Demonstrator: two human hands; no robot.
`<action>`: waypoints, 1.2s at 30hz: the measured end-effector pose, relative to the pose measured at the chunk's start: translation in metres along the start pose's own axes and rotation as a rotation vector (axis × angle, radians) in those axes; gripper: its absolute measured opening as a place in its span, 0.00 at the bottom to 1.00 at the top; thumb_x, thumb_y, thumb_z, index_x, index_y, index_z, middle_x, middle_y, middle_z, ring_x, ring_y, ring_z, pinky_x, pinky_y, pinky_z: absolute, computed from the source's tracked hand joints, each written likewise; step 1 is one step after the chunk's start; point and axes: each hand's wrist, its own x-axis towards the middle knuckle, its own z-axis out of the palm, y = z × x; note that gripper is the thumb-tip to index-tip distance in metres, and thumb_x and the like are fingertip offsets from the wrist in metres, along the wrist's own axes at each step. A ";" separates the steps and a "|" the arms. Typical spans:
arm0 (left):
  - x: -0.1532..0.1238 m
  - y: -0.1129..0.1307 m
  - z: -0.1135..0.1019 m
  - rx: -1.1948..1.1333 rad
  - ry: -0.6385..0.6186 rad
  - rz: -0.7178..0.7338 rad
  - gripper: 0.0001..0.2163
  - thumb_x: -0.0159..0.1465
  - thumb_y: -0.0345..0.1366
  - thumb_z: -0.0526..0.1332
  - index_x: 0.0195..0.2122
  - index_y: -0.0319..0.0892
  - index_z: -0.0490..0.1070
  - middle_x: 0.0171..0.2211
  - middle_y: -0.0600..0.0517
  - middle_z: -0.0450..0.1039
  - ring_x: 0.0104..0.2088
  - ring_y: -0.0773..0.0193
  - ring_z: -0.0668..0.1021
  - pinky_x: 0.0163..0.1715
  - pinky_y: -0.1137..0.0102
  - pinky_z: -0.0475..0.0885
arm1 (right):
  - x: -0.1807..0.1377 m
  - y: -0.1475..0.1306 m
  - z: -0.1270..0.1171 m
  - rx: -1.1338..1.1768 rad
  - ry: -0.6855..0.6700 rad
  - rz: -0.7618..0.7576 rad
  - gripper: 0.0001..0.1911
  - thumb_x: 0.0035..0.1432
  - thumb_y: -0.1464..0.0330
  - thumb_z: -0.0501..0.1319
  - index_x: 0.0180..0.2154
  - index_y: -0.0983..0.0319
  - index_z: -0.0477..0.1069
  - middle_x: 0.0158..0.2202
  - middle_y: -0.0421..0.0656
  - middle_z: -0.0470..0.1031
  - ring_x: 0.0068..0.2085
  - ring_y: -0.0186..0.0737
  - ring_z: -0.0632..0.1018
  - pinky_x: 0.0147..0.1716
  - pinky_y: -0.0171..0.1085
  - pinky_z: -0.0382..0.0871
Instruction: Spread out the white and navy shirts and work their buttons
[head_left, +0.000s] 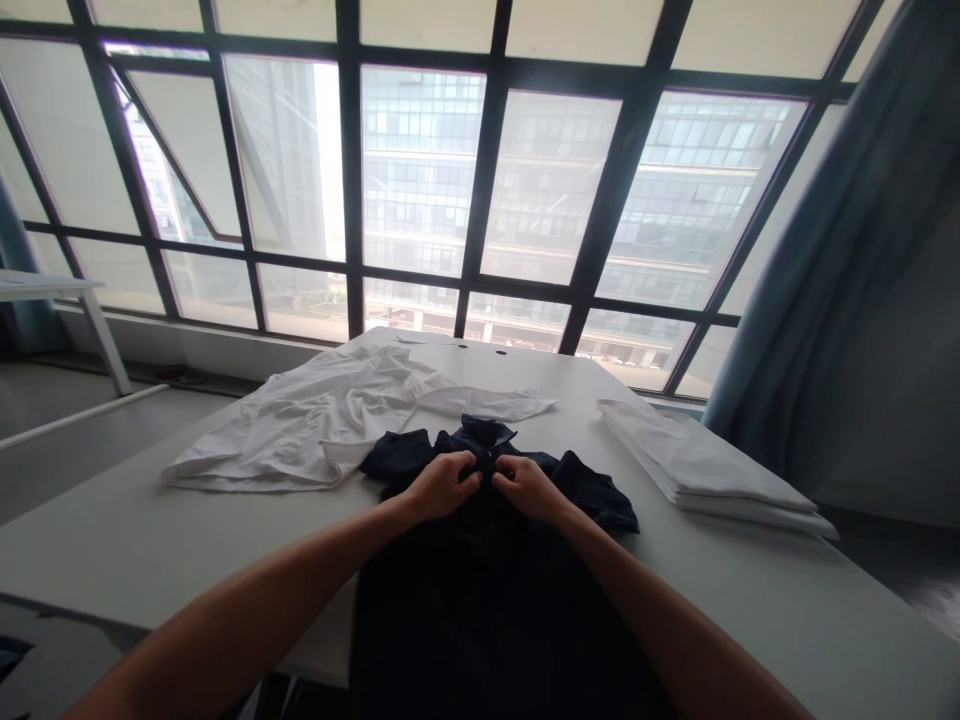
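Note:
A dark navy shirt lies on the white table, its collar pointing away from me and its sleeves spread to both sides. Just below the collar, my left hand pinches the front of the shirt with its fingers closed. My right hand grips the cloth right beside it, also closed, so the two hands nearly meet. Whatever small part of the shirt sits between the fingertips is too dark to make out. The shirt's lower part blends into the dark area near my body.
A crumpled white shirt is spread over the left of the table. At the right lies a stack of folded white cloth. Beyond the table stand tall framed windows, with a blue curtain at right and another white table at left.

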 end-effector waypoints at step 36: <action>-0.002 0.007 0.002 -0.563 -0.058 -0.015 0.13 0.59 0.46 0.59 0.30 0.40 0.64 0.26 0.56 0.62 0.27 0.69 0.64 0.27 0.74 0.62 | -0.002 0.004 -0.002 0.270 -0.139 -0.061 0.12 0.57 0.60 0.57 0.28 0.61 0.64 0.23 0.36 0.64 0.24 0.31 0.64 0.23 0.32 0.57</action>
